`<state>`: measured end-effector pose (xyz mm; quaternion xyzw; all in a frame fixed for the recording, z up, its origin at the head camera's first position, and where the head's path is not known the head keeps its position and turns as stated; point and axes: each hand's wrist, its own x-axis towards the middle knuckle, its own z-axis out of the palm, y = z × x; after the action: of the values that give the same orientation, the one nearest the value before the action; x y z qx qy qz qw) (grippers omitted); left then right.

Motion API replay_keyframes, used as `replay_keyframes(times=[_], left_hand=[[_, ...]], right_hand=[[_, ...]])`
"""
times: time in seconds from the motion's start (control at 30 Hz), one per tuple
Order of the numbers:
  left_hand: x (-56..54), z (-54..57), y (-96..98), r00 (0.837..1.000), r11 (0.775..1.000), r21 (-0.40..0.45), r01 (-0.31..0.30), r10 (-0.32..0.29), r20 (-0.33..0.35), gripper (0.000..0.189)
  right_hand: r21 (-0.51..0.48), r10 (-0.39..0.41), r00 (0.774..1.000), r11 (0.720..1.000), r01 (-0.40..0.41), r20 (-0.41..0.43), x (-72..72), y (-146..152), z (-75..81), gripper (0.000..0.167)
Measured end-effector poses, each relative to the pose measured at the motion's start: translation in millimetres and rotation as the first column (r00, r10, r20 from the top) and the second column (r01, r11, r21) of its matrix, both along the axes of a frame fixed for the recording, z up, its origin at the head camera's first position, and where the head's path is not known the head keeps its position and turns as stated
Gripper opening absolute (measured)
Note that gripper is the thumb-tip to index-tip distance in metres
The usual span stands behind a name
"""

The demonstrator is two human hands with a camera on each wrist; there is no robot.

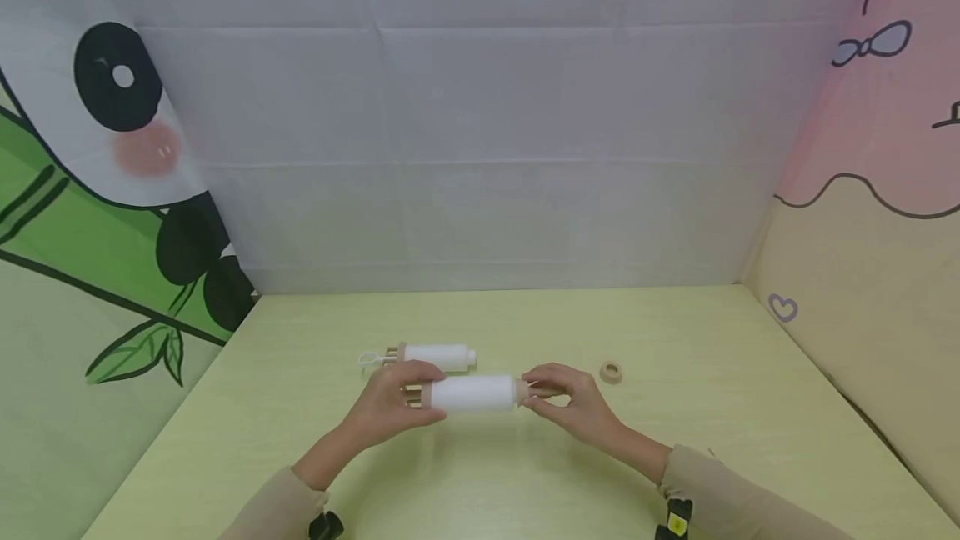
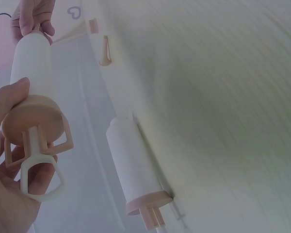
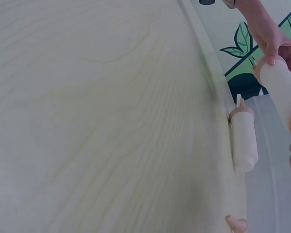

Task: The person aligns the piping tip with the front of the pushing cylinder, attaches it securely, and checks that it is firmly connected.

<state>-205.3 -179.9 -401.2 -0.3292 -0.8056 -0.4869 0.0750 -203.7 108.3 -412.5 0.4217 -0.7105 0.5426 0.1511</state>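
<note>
My left hand [image 1: 397, 398] grips a white-barrelled icing syringe [image 1: 472, 392] at its peach end cap, thumb and fingers around the rim. From that cap stick out square peach finger loops and a white plunger ring [image 2: 43, 198]. The syringe lies level above the table. At its other end, my right hand [image 1: 573, 398] pinches the peach tip collar [image 1: 521, 392] between thumb and fingers; the fingers partly hide the tip. Just behind lies a second syringe [image 1: 437, 357] on its side, its plunger ring pointing left.
A small peach ring [image 1: 611, 372] lies on the pale wood-grain table [image 1: 675, 457] to the right. Close to it is a peach nozzle [image 2: 105, 53] with a flared base. A grey-white sheet [image 1: 487, 148] rises along the back edge, with printed panels at both sides.
</note>
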Motion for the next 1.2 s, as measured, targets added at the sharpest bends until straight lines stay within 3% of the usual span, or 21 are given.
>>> replay_keyframes(times=[0.23, 0.57, 0.93, 1.2], left_hand=[[-1.6, -2.6, -1.2, 0.999, 1.0, -0.012, 0.016, -0.016, -0.031, 0.035], [-3.7, -4.7, -4.2, 1.0, 1.0, -0.005, 0.015, -0.015, 0.012, 0.036], [-5.8, -6.5, -2.3, 0.999, 1.0, -0.008, 0.008, -0.008, -0.046, 0.037], [-4.0, -3.4, 1.0, 0.995, 1.0, -0.021, -0.004, 0.002, -0.099, 0.037]], right_hand=[[0.045, 0.016, 0.999, 0.999, -0.015, -0.031, -2.0, 1.0, 0.7, 0.027], [0.015, 0.033, 0.992, 0.999, -0.032, -0.118, -3.4, -1.0, 1.4, 0.031], [0.077, -0.008, 1.0, 0.997, 0.008, -0.007, -5.5, 0.9, 0.6, 0.024], [0.094, -0.036, 0.999, 0.995, 0.035, 0.006, -7.4, 0.8, -2.1, 0.024]])
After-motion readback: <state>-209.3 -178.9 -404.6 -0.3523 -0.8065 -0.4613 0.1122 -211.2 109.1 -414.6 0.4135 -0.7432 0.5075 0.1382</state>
